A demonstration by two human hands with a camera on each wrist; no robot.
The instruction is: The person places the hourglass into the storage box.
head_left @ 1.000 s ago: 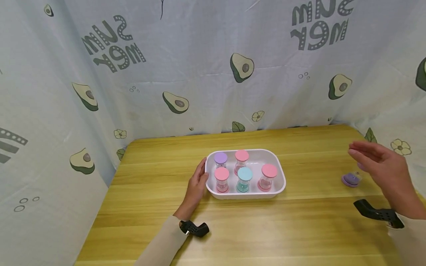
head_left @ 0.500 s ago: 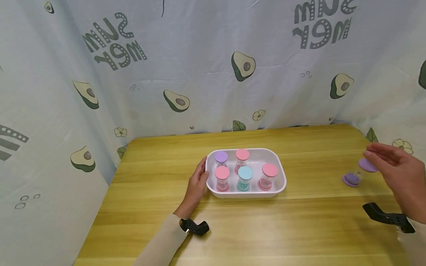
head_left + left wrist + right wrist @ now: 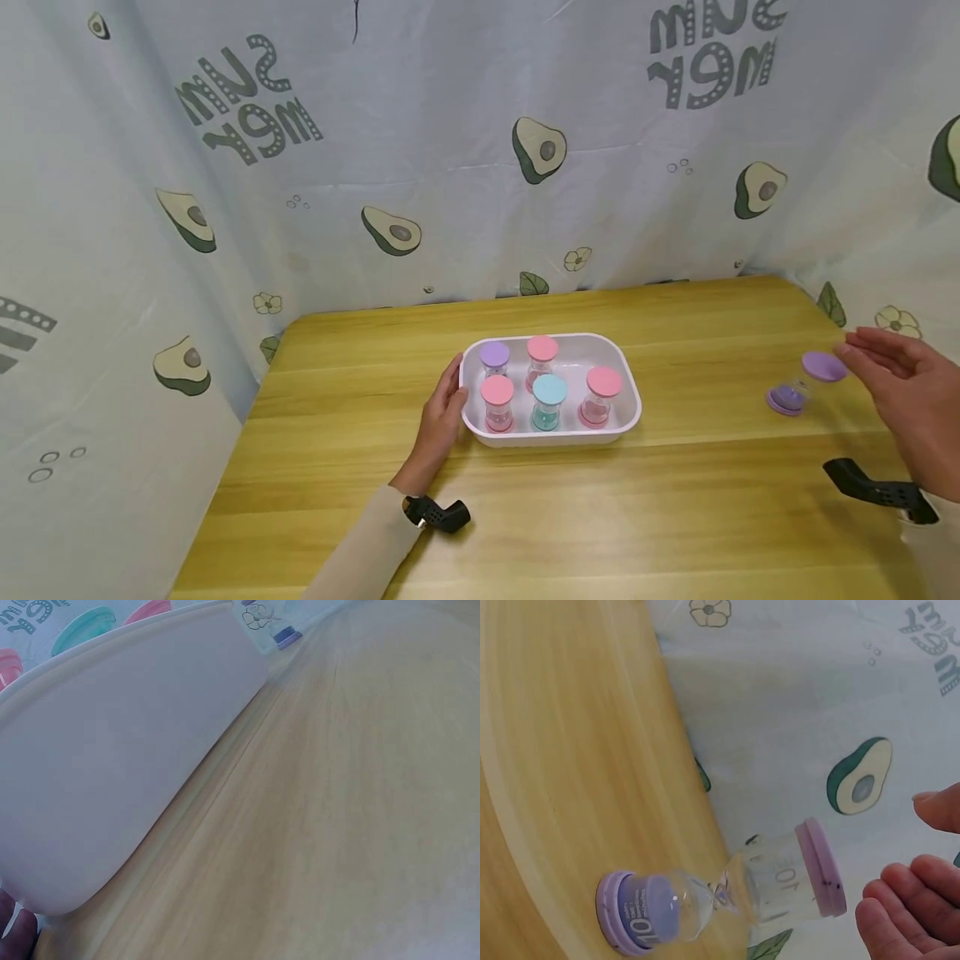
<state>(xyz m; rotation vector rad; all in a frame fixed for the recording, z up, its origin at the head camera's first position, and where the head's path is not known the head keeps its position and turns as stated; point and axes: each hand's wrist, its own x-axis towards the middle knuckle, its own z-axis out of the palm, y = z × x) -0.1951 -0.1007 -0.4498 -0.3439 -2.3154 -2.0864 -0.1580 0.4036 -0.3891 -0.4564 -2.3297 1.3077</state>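
Note:
A purple sand timer (image 3: 787, 399) stands upright at the table's right, its purple sand in the lower bulb and a "10" label showing in the right wrist view. My right hand (image 3: 907, 400) is just right of its purple top cap (image 3: 822, 867), a small gap apart, fingers loosely bent and thumb separate, holding nothing. My left hand (image 3: 442, 417) rests with fairly straight fingers against the left end of a white tray (image 3: 558, 440). Inside the tray stand several sand timers: a purple one (image 3: 494, 355), a blue one (image 3: 550, 400) and pink ones (image 3: 498, 402).
The wooden table (image 3: 360, 392) carries the tray near its middle. A pale curtain (image 3: 450, 150) printed with avocados closes off the back and sides. Bare wood (image 3: 705, 392) lies between the tray and the lone purple timer.
My right hand has drawn right, off the purple sand timer's top, uncovering its cap. The left hand and the tray stay where they were.

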